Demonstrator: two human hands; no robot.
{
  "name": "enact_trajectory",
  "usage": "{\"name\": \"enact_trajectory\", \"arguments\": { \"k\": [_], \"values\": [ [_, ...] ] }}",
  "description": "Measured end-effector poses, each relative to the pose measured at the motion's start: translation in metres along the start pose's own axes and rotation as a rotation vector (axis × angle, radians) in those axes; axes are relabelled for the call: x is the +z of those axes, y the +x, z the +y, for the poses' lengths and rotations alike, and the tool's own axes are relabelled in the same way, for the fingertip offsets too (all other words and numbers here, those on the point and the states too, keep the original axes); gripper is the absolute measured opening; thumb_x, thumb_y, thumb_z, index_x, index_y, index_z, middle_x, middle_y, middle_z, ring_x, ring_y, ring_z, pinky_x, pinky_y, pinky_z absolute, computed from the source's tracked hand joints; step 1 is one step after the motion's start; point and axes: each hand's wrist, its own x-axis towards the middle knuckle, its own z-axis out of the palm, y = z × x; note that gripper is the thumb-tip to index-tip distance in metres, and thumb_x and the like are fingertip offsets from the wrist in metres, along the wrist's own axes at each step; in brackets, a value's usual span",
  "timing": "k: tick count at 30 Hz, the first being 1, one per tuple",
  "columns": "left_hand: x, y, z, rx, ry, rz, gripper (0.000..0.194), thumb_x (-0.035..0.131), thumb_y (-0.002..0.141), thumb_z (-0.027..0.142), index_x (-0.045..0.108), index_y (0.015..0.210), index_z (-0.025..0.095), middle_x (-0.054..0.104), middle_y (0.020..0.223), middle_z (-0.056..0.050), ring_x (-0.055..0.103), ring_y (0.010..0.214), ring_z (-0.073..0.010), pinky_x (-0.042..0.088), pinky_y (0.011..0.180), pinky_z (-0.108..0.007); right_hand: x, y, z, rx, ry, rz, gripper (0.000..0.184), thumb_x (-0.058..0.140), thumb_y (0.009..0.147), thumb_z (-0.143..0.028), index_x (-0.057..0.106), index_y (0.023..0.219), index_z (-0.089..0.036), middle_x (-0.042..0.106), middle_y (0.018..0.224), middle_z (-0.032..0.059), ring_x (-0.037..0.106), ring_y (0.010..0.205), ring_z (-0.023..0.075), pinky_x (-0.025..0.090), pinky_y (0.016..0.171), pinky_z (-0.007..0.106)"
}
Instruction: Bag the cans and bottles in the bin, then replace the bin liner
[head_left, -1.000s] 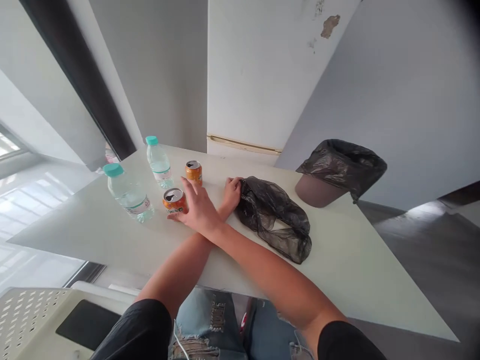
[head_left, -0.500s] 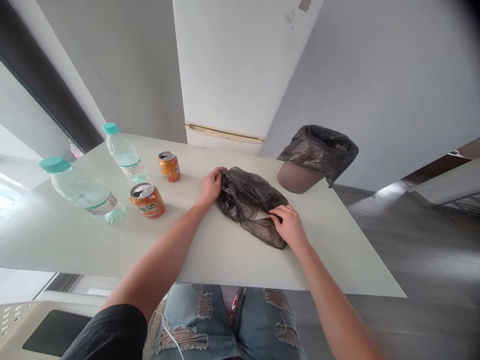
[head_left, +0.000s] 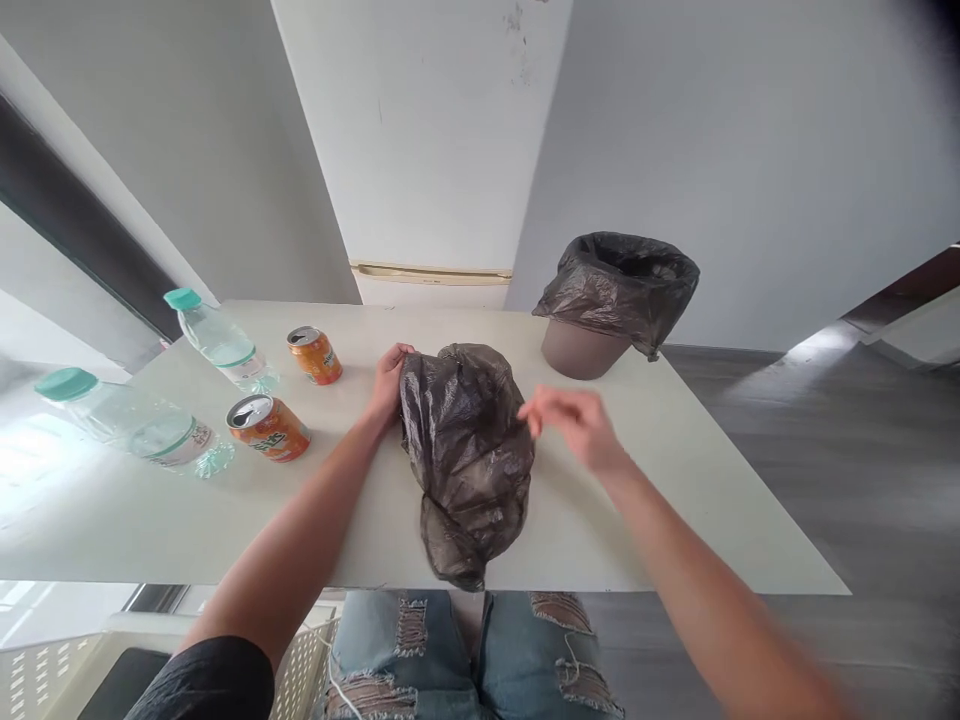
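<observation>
A thin dark plastic bag [head_left: 465,450] hangs between my two hands above the white table [head_left: 645,520], its lower end sagging past the table's near edge. My left hand [head_left: 390,380] is closed on the bag's left top edge. My right hand [head_left: 574,420], blurred by motion, pinches the bag's right edge. Two orange drink cans stand left of my left hand, the nearer can [head_left: 266,428] and the farther can [head_left: 315,354], both with open tops.
Two water bottles with teal caps lie at the table's left: one near [head_left: 135,425], one farther back [head_left: 217,340]. A brown bin lined with a black bag [head_left: 611,300] stands at the table's far right. A white perforated chair [head_left: 67,670] is at lower left.
My right hand left the near can, crossed to the bag and took hold of it. Both hands have raised the bag off the table so that it hangs open and upright.
</observation>
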Motion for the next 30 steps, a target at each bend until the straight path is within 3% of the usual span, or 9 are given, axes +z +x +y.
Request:
{"name": "enact_trajectory", "arguments": {
  "k": [2,6,10,12,15,19,26,28,30],
  "values": [
    [0.000,0.000,0.003,-0.015,-0.018,-0.033,0.028,0.071,0.083,0.045,0.054,0.089,0.024,0.062,0.083,0.000,0.055,0.065,-0.0131,0.047,0.060,-0.025,-0.010,0.024,0.031,0.134,-0.136,0.322,0.033,0.061,0.101,-0.051,0.077,0.115,-0.025,0.076,0.105,0.0090,0.067,0.092,0.0244,0.055,0.088,0.041],
    [0.002,-0.004,0.008,-0.055,-0.033,-0.109,0.032,0.076,0.083,0.049,0.057,0.093,0.024,0.066,0.084,-0.001,0.059,0.064,-0.0140,0.048,0.059,-0.026,0.001,0.054,0.085,0.330,-0.203,0.220,0.066,0.070,0.090,-0.059,0.061,0.144,-0.023,0.070,0.130,0.0121,0.067,0.102,0.0260,0.054,0.093,0.042],
    [0.006,-0.012,0.015,-0.088,-0.023,-0.183,0.048,0.054,0.097,0.070,0.060,0.124,0.030,0.072,0.093,-0.003,0.070,0.081,-0.0208,0.059,0.077,-0.035,0.019,0.055,0.106,0.205,-0.253,0.051,0.033,0.068,0.089,-0.051,0.073,0.098,-0.020,0.073,0.098,0.0067,0.066,0.093,0.0255,0.052,0.090,0.038],
    [0.009,-0.014,0.018,-0.078,-0.013,-0.220,0.059,0.046,0.098,0.075,0.055,0.137,0.032,0.074,0.100,-0.005,0.072,0.089,-0.0231,0.060,0.084,-0.038,0.018,0.053,0.107,0.193,-0.303,0.161,0.030,0.060,0.093,-0.049,0.068,0.088,-0.020,0.068,0.095,0.0076,0.063,0.094,0.0261,0.050,0.092,0.039],
    [0.010,-0.013,0.018,0.034,0.117,-0.273,0.047,0.075,0.086,0.056,0.069,0.122,0.026,0.074,0.107,-0.008,0.071,0.098,-0.0251,0.059,0.088,-0.037,0.005,0.051,0.108,0.167,-0.335,0.358,0.027,0.055,0.094,-0.046,0.063,0.095,-0.021,0.065,0.106,0.0099,0.059,0.104,0.0274,0.046,0.099,0.041],
    [0.003,-0.005,0.012,0.108,0.171,-0.031,0.008,0.070,0.074,0.026,0.068,0.068,0.021,0.072,0.109,-0.009,0.068,0.102,-0.0238,0.056,0.084,-0.034,-0.019,0.048,0.114,0.236,-0.284,0.517,0.026,0.057,0.091,-0.048,0.055,0.086,-0.023,0.064,0.087,0.0042,0.057,0.084,0.0236,0.047,0.085,0.037],
    [-0.012,-0.007,0.030,0.134,0.404,0.415,0.017,0.054,0.074,0.017,0.070,0.080,0.019,0.065,0.096,-0.007,0.063,0.094,-0.0210,0.055,0.086,-0.035,-0.033,0.044,0.124,0.318,-0.288,0.638,0.028,0.061,0.082,-0.036,0.057,0.106,-0.022,0.068,0.110,0.0092,0.060,0.102,0.0288,0.048,0.096,0.043],
    [0.000,-0.018,0.044,0.328,0.632,0.385,0.022,0.053,0.083,0.017,0.073,0.091,0.020,0.066,0.113,-0.008,0.063,0.112,-0.0237,0.052,0.102,-0.039,-0.028,0.044,0.118,0.232,-0.315,0.518,0.036,0.058,0.084,-0.031,0.056,0.119,-0.023,0.066,0.122,0.0102,0.060,0.112,0.0294,0.047,0.103,0.044],
    [0.018,-0.031,0.054,0.489,0.830,0.147,0.027,0.049,0.096,0.023,0.073,0.109,0.022,0.065,0.133,-0.010,0.058,0.131,-0.0249,0.046,0.115,-0.041,-0.020,0.044,0.110,0.113,-0.377,0.327,0.038,0.055,0.091,-0.031,0.056,0.128,-0.023,0.063,0.126,0.0111,0.059,0.116,0.0291,0.046,0.106,0.044]
  ]
}}
